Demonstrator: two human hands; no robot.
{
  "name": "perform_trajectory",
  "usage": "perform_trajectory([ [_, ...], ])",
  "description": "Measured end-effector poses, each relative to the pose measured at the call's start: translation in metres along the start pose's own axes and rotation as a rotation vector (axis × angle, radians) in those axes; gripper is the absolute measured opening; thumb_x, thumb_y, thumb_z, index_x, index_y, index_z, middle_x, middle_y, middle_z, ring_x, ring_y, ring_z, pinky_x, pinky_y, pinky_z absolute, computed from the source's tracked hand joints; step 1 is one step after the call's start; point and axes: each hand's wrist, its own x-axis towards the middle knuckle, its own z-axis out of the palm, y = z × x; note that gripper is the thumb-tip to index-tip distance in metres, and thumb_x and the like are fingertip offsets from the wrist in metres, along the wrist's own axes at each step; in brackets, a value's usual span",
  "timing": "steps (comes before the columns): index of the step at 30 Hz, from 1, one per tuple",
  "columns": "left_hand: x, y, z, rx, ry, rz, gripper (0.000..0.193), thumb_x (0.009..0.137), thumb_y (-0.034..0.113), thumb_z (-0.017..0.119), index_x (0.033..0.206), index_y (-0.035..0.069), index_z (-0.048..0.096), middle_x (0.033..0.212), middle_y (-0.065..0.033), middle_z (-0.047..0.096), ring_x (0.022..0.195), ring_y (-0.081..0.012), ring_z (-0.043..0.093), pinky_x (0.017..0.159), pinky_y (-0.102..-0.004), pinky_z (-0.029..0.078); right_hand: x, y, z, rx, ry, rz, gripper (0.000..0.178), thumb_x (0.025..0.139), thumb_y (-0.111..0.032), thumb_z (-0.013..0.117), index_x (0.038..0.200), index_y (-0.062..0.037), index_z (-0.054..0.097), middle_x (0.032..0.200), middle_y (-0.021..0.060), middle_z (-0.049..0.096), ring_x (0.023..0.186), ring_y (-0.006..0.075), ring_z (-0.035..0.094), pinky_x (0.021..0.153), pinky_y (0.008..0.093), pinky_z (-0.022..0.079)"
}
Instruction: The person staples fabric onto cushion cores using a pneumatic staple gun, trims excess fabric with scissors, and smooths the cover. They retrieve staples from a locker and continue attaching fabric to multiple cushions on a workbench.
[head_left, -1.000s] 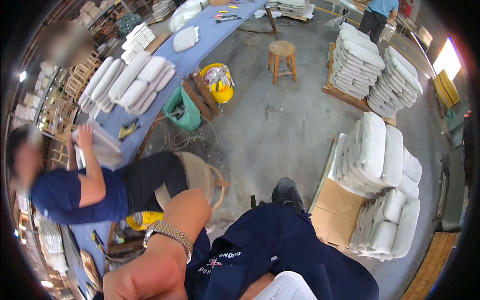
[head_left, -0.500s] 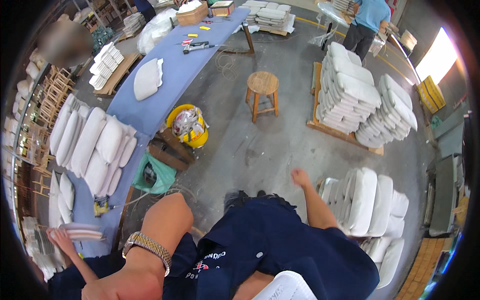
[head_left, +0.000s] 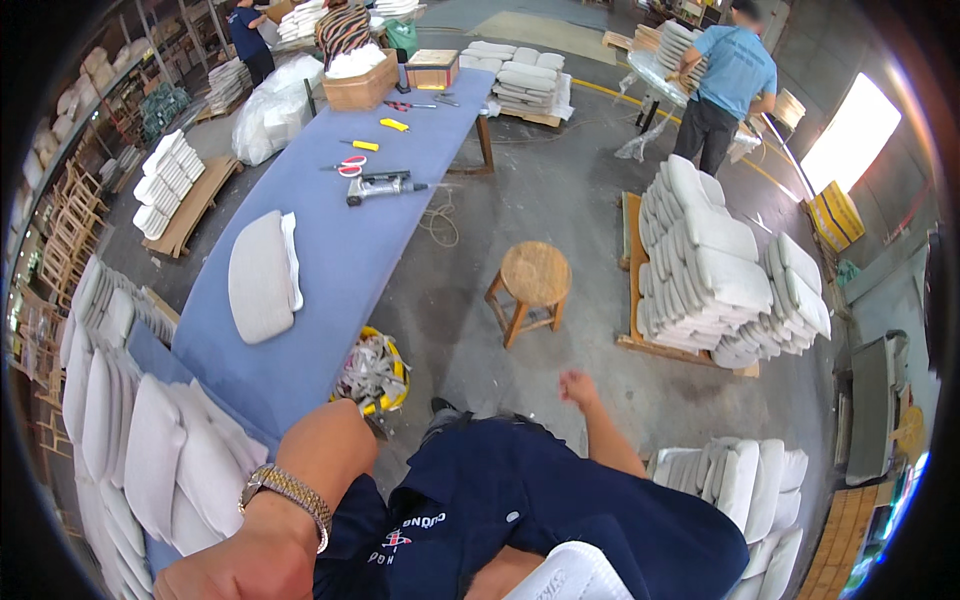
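My left arm is bent, with its elbow forward and a gold and silver wristwatch (head_left: 290, 492) on the wrist. My left hand (head_left: 235, 572) is raised close to the lower edge; its fingers are out of sight. My right hand (head_left: 577, 388) hangs over the floor at my right side, loosely closed with nothing visible in it. It is apart from everything, nearest to the stacked cushions on the right (head_left: 735, 485). Ahead on the left, a light grey cushion (head_left: 262, 280) lies on the long blue-topped table (head_left: 345, 235), touched by neither hand.
A wooden stool (head_left: 536, 275) stands ahead. A yellow bucket of scraps (head_left: 372, 372) sits beside the table. Scissors (head_left: 352, 166) and an air tool (head_left: 385, 187) lie on top. Cushion piles (head_left: 700, 265) flank the right, others (head_left: 165, 450) the left. A co-worker (head_left: 735, 75) stands far right.
I have moved forward: the stool, table and bucket are nearer. A co-worker's hand by a cushion at the lower left has left the view. My left arm stays bent; my right hand remains low.
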Motion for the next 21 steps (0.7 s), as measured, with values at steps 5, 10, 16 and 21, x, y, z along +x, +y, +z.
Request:
perform_trajectory([
  [5,-0.003,-0.022,-0.106,0.224,-0.073,-0.279,0.026,0.083,-0.007,0.067,0.106,-0.001,0.076,0.106,-0.0072,0.078,0.095,-0.0144,0.076,0.089,-0.0291,0.063,-0.021,0.044,0.052,-0.253,-0.151,0.073,0.025,0.097,-0.024,0.061,0.097,-0.0019,0.073,0.083,0.0116,0.073,0.069,0.0236,0.07,0.065,0.0375,0.057],
  [10,-0.01,-0.02,-0.181,0.455,-0.14,-0.355,0.024,0.084,-0.006,0.067,0.105,0.0,0.076,0.104,-0.0069,0.078,0.095,-0.0142,0.075,0.091,-0.0288,0.063,0.051,-0.001,0.089,-0.378,-0.263,-0.024,0.027,0.098,-0.022,0.061,0.106,-0.0001,0.076,0.093,0.0112,0.076,0.094,0.0284,0.071,0.085,0.0409,0.054],
  [16,-0.021,-0.037,-0.244,0.753,-0.318,-0.319,0.022,0.085,-0.005,0.069,0.105,-0.001,0.076,0.102,-0.0084,0.078,0.094,-0.0156,0.075,0.09,-0.029,0.063,0.247,-0.196,0.176,-0.063,-0.271,-0.05,0.023,0.104,-0.019,0.056,0.112,-0.0021,0.07,0.088,0.0094,0.073,0.061,0.0157,0.067,0.049,0.0287,0.053],
  [21,-0.045,-0.07,-0.292,0.983,-0.504,-0.232,0.023,0.083,-0.009,0.069,0.104,-0.003,0.075,0.104,-0.0098,0.078,0.096,-0.0161,0.075,0.093,-0.0296,0.062,0.411,-0.384,0.233,-0.15,-0.324,-0.467,0.021,0.105,-0.019,0.057,0.114,-0.0029,0.068,0.091,0.0085,0.072,0.064,0.0146,0.066,0.051,0.0269,0.049],
])
